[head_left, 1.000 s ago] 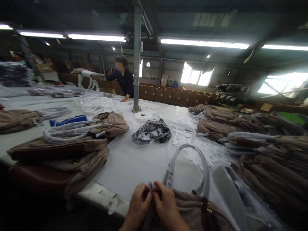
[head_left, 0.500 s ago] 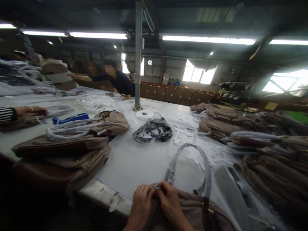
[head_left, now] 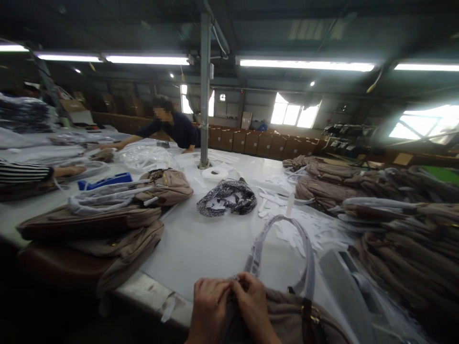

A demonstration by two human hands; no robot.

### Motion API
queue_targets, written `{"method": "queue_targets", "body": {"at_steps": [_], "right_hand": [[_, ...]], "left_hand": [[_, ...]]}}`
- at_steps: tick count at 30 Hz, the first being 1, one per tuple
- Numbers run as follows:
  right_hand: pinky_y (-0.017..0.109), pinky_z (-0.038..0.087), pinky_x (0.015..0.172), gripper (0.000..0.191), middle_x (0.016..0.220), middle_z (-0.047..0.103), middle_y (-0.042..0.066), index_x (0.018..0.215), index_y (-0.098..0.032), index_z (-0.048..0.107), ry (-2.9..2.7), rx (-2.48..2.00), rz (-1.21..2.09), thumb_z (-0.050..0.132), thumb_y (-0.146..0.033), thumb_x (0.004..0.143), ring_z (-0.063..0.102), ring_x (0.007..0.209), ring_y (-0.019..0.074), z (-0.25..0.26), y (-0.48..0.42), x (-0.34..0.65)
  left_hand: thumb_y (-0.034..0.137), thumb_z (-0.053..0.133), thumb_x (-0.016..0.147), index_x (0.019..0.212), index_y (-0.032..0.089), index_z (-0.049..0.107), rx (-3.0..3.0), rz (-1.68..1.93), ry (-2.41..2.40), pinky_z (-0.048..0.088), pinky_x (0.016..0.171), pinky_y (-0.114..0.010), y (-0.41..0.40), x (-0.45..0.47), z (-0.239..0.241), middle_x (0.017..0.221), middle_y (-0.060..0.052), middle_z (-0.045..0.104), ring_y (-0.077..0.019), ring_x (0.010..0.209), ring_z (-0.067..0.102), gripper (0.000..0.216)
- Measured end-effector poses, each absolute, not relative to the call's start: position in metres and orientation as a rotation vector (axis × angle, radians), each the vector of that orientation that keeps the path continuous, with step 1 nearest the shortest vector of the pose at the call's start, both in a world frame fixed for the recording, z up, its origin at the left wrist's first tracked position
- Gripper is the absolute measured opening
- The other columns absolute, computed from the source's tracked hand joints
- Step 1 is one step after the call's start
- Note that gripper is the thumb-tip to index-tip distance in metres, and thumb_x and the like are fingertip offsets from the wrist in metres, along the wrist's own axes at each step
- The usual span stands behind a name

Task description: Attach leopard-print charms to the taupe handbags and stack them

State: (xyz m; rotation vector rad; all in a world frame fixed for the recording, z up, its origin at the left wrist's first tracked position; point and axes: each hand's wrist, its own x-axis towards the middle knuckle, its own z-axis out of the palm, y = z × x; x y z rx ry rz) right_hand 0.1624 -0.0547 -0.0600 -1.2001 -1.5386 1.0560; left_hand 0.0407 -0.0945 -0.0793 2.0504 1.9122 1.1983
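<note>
Work at a white-topped table (head_left: 179,258), head view; clock directions are read across the view from the two hands. The left hand (head_left: 210,306) and the right hand (head_left: 253,303) meet at the fingertips, fingers curled and thumbs in, both pinching a small part at the upper edge of a taupe fabric bag (head_left: 283,306). What that part is cannot be told, being largely hidden by the fingers. The bag lies at the near side of the table, spreading from the hands toward four o'clock. Its arched handle, wrapped in pale film (head_left: 309,258), stands upright at two o'clock and meets a dark brown tab with gold-coloured metal fittings (head_left: 311,313).

At twelve o'clock lies a loose ring of black-and-white speckled cloth (head_left: 244,193) with white scraps inside it; beyond is a flat white roll with a central hole (head_left: 215,172), near the foot of a grey metal post (head_left: 204,95). Thin white cut strips (head_left: 290,234) are scattered at two o'clock. A grey, long-bodied device (head_left: 344,272) sits at three, just beside a heap of taupe bags (head_left: 390,258). At ten are a second pile of similar bags (head_left: 89,224), an angular blue object (head_left: 105,181) and a co-worker's black-and-white striped sleeve (head_left: 25,173). At eleven, another co-worker in a dark top (head_left: 182,129) leans over the table.
</note>
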Motion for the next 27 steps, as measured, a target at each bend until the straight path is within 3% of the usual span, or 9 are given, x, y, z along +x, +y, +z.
{"method": "queue_targets", "body": {"at_steps": [5, 10, 15, 18, 22, 25, 27], "right_hand": [[0.023, 0.045, 0.047, 0.016, 0.054, 0.064, 0.002, 0.062, -0.015, 0.063, -1.318, -1.305, 1.199, 0.061, -0.029, 0.068, 0.058, 0.05, 0.0158, -0.064, -0.048, 0.155], [0.021, 0.043, 0.042, 0.017, 0.051, 0.063, 0.001, 0.06, -0.014, 0.061, -1.243, -1.319, 1.237, 0.06, -0.03, 0.066, 0.056, 0.043, 0.0136, -0.067, -0.046, 0.152], [0.021, 0.043, 0.044, 0.018, 0.051, 0.063, 0.002, 0.061, -0.013, 0.061, -1.207, -1.302, 1.24, 0.059, -0.031, 0.065, 0.056, 0.044, 0.0136, -0.07, -0.044, 0.152], [0.021, 0.041, 0.044, 0.021, 0.05, 0.062, 0.001, 0.061, -0.013, 0.061, -1.223, -1.283, 1.232, 0.06, -0.033, 0.066, 0.055, 0.043, 0.0131, -0.071, -0.043, 0.153], [0.021, 0.038, 0.041, 0.025, 0.049, 0.06, 0.0, 0.065, -0.013, 0.063, -1.266, -1.269, 1.223, 0.06, -0.037, 0.068, 0.051, 0.039, 0.0117, -0.072, -0.045, 0.156], [0.02, 0.038, 0.041, 0.025, 0.051, 0.061, -0.001, 0.068, -0.013, 0.064, -1.292, -1.27, 1.222, 0.06, -0.038, 0.07, 0.051, 0.04, 0.0116, -0.074, -0.046, 0.158], [0.02, 0.038, 0.04, 0.026, 0.051, 0.061, -0.001, 0.07, -0.014, 0.065, -1.31, -1.268, 1.227, 0.06, -0.039, 0.07, 0.051, 0.039, 0.0117, -0.075, -0.046, 0.159]], "left_hand": [[0.006, 0.046, 0.072, 0.121, 0.018, 0.057, 2.715, 1.089, 2.016, 0.027, 0.096, -0.043, -0.106, 0.046, -0.104, 0.116, -0.008, 0.066, -0.0241, 0.099, 0.056, 0.052], [0.012, 0.046, 0.075, 0.126, 0.023, 0.053, 2.907, 0.871, 2.076, 0.025, 0.097, -0.045, -0.11, 0.044, -0.115, 0.126, -0.007, 0.06, -0.0259, 0.109, 0.05, 0.052], [0.01, 0.043, 0.08, 0.124, 0.026, 0.055, 2.655, 1.046, 2.107, 0.031, 0.095, -0.05, -0.115, 0.055, -0.121, 0.127, -0.01, 0.06, -0.0268, 0.107, 0.054, 0.048], [0.019, 0.045, 0.085, 0.117, 0.028, 0.061, 2.442, 1.262, 1.884, 0.041, 0.092, -0.047, -0.119, 0.05, -0.115, 0.124, -0.01, 0.062, -0.0267, 0.106, 0.057, 0.037], [0.037, 0.046, 0.087, 0.104, 0.023, 0.067, 1.516, 1.472, 1.747, 0.049, 0.092, -0.039, -0.121, 0.012, -0.103, 0.11, -0.008, 0.069, -0.0242, 0.105, 0.061, 0.03], [0.048, 0.049, 0.082, 0.1, 0.016, 0.067, 0.965, 1.473, 1.691, 0.052, 0.087, -0.041, -0.127, -0.017, -0.099, 0.099, -0.01, 0.072, -0.0268, 0.095, 0.066, 0.041], [0.048, 0.053, 0.079, 0.1, 0.017, 0.068, 1.013, 1.351, 1.626, 0.051, 0.089, -0.04, -0.136, -0.025, -0.097, 0.101, -0.01, 0.072, -0.0267, 0.097, 0.065, 0.04]]}}
